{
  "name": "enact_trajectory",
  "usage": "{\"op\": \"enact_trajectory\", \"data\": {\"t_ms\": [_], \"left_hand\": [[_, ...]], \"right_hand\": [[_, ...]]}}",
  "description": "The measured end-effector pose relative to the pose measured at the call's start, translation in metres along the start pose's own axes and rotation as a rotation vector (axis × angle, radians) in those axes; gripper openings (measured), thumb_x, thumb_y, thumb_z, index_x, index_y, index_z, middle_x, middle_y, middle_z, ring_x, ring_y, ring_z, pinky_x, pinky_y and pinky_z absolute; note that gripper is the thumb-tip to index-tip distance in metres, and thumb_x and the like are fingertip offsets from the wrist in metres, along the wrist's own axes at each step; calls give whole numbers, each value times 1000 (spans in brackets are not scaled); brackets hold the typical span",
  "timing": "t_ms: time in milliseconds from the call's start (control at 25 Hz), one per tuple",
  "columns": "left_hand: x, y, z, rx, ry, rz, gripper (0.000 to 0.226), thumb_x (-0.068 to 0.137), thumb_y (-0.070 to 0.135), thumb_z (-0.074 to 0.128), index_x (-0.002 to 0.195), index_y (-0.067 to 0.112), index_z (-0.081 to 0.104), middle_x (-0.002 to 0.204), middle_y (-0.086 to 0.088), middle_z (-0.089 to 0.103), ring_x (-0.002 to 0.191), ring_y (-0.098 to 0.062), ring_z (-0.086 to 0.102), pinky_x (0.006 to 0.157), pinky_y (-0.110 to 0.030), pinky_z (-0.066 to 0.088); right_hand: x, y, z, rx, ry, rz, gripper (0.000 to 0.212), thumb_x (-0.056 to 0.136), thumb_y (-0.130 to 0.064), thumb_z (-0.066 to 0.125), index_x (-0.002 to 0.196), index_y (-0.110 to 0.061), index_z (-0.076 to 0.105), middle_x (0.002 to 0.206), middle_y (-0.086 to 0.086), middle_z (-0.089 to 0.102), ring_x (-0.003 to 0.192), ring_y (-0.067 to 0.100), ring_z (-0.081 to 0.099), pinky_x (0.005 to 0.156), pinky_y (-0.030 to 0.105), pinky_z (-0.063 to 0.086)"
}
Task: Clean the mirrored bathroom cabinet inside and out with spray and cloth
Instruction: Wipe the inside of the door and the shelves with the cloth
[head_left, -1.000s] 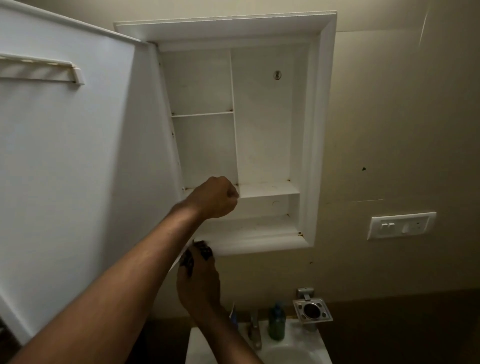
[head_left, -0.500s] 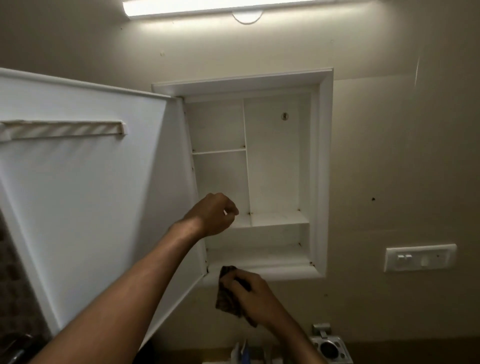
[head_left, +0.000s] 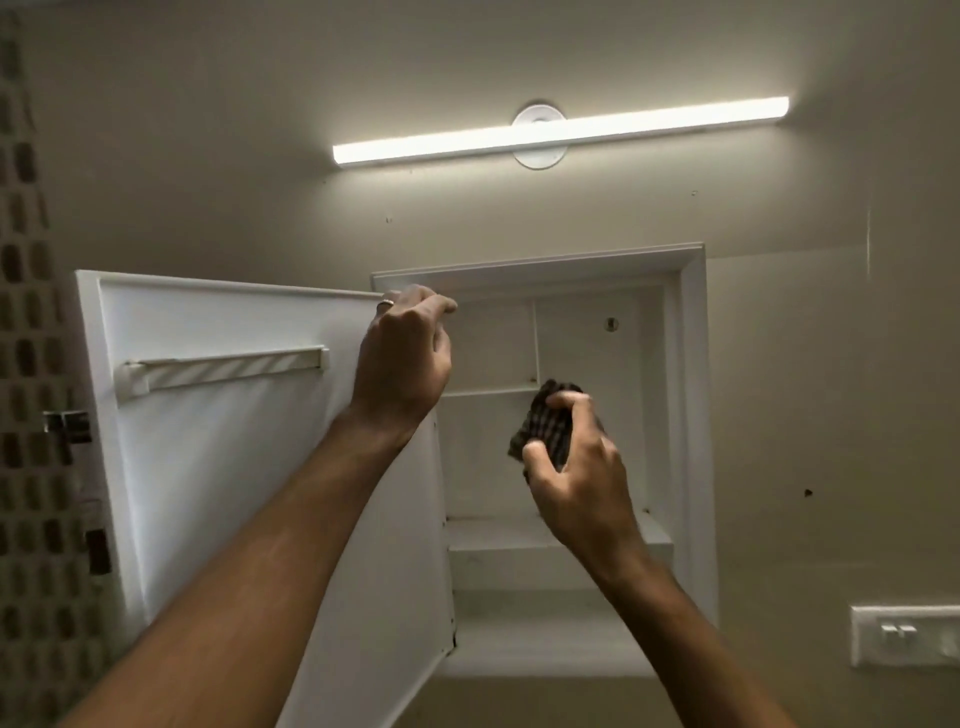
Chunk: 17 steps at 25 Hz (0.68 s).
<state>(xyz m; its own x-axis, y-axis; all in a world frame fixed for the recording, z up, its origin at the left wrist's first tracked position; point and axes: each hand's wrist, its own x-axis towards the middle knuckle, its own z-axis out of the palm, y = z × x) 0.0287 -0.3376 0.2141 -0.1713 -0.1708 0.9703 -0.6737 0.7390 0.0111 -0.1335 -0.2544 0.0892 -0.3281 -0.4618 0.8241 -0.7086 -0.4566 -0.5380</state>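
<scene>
Right hand (head_left: 582, 483) now up inside the white recessed wall cabinet (head_left: 693, 415), fingers curled round the dark checked cloth (head_left: 545, 426), vs 0.5 s ago when it held it below the bottom ledge. Left hand (head_left: 402, 358) has gone from the mid shelf up to the top corner of the open white cabinet door (head_left: 218, 441), fingers bent over its edge, to the left & above the cloth. Cloth sits at the upper shelf's right end; compartments show nothing but white shelves; lit white tube light (head_left: 561, 132) above.
</scene>
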Motion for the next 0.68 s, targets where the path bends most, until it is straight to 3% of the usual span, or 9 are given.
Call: {"op": "enact_trajectory", "data": {"t_ms": [80, 160, 360, 440, 560, 680], "left_hand": [[20, 0, 0, 50, -17, 21, 47, 88, -9, 52, 129, 9, 68, 130, -8, 65, 119, -30, 59, 102, -40, 52], [30, 2, 5, 96, -79, 10, 55, 89, -8, 49, 141, 10, 59, 145, -10, 56, 133, -31, 51, 110, -43, 48], [25, 1, 27, 107, -134, -6, 58, 94, 5, 53, 152, 12, 46, 157, -9, 44, 148, -27, 36, 121, -42, 35], [25, -3, 29, 95, -89, -7, 61, 91, -2, 54, 149, 13, 50, 153, -8, 49, 145, -28, 40, 121, -41, 35], [36, -8, 25, 34, -30, -18, 64, 82, -14, 51, 139, 15, 62, 137, -5, 63, 129, -28, 57, 112, -38, 45], [49, -7, 18, 12, -13, -68, 60, 81, -16, 53, 129, 15, 70, 127, -5, 69, 115, -29, 65, 100, -36, 51]], "right_hand": [[28, -16, 6, -93, 39, -118, 50, 96, -21, 61, 143, -27, 45, 135, 7, 44, 103, 14, 58, 81, 23, 61], [54, -31, 16, -195, 1, -213, 54, 96, -16, 62, 148, -23, 46, 140, 9, 38, 106, 23, 63, 85, 33, 64], [97, -40, 43, -455, -113, -383, 57, 99, -11, 58, 152, -22, 42, 118, 12, 62, 100, 30, 64, 82, 43, 60], [109, -35, 54, -482, -131, -420, 43, 100, -13, 58, 142, -17, 51, 114, 14, 65, 99, 33, 65, 80, 43, 58], [129, -30, 74, -523, -214, -470, 34, 100, -22, 63, 133, -15, 60, 128, 14, 58, 108, 35, 61, 85, 46, 58], [146, -30, 87, -615, -268, -598, 25, 96, -11, 68, 120, -7, 67, 122, 17, 64, 106, 37, 62, 83, 51, 57]]}}
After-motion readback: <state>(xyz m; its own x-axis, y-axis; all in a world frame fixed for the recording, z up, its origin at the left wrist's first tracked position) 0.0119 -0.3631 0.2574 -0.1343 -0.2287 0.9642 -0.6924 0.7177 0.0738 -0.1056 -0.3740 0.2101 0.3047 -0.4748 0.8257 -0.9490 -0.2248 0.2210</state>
